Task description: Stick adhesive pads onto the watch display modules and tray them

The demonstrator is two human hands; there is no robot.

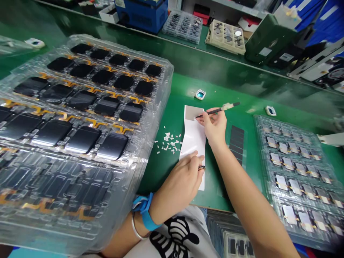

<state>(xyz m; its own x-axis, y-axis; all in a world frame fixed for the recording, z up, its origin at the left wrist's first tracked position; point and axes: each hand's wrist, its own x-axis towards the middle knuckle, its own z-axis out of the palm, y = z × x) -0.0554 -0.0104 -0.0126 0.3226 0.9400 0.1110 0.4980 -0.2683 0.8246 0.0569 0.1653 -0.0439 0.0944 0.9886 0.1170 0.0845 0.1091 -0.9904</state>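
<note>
My right hand (216,125) is closed round slim black tweezers (231,105) with pale tape wrapped near the back end. Their tip meets the grey-beige patch (192,112) at the top of a long white sheet (191,138). Lower on that sheet, my left hand (188,173) grips it with curled fingers; a small dark loop shows at one finger. Many tiny white scraps (169,143) lie scattered left of the sheet. Above the sheet's top edge sits a small white-framed watch case (200,94) with a bluish inside.
Stacked clear trays of black watch screens (106,107) rise high on the left. Another tray of silvery screens (295,168) lies at right. Dark strips (236,143) lie beside my right forearm. A second watch case (270,110) stands behind the right tray. A shelf at the back carries a blue machine (142,16).
</note>
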